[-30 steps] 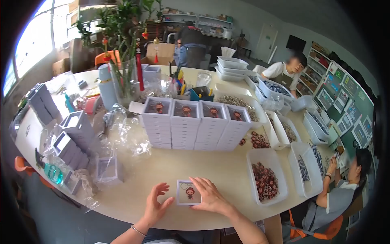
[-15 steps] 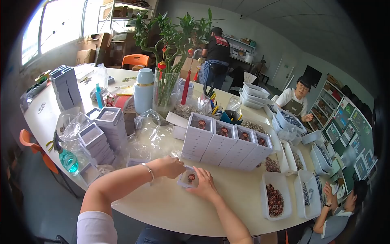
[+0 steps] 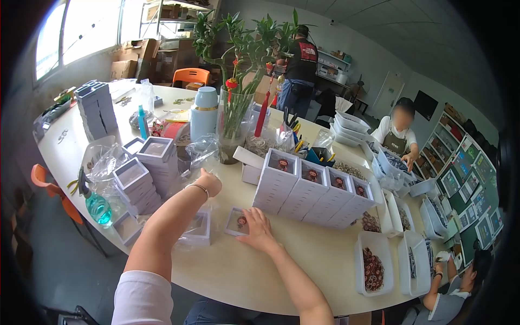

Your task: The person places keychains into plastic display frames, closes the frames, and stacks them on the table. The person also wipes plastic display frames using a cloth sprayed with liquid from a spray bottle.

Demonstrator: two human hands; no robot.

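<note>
My right hand (image 3: 257,232) grips a small white display box (image 3: 234,223) by its right side, with the thumb at the near edge and the fingers over the far edge. A brown-and-red figure charm shows under the box's clear top. My left hand (image 3: 210,184), a bracelet at its wrist, is curled beside crumpled clear plastic (image 3: 203,150); its fingertips are hidden. Another white box (image 3: 200,227) lies in clear film under my left forearm. Behind my right hand stand stacked white boxes (image 3: 295,187), charms showing in the top ones.
At left stand stacks of window boxes (image 3: 157,149) and a spray bottle (image 3: 97,208). A blue flask (image 3: 204,122) and a plant vase (image 3: 230,146) stand behind. Tubs of charms (image 3: 374,271) line the right side. Co-workers (image 3: 398,130) sit at right; another person (image 3: 300,65) stands behind.
My left hand has left the display box and moved up and left to the plastic. The crumpled plastic has shifted back. My right hand stays on the box.
</note>
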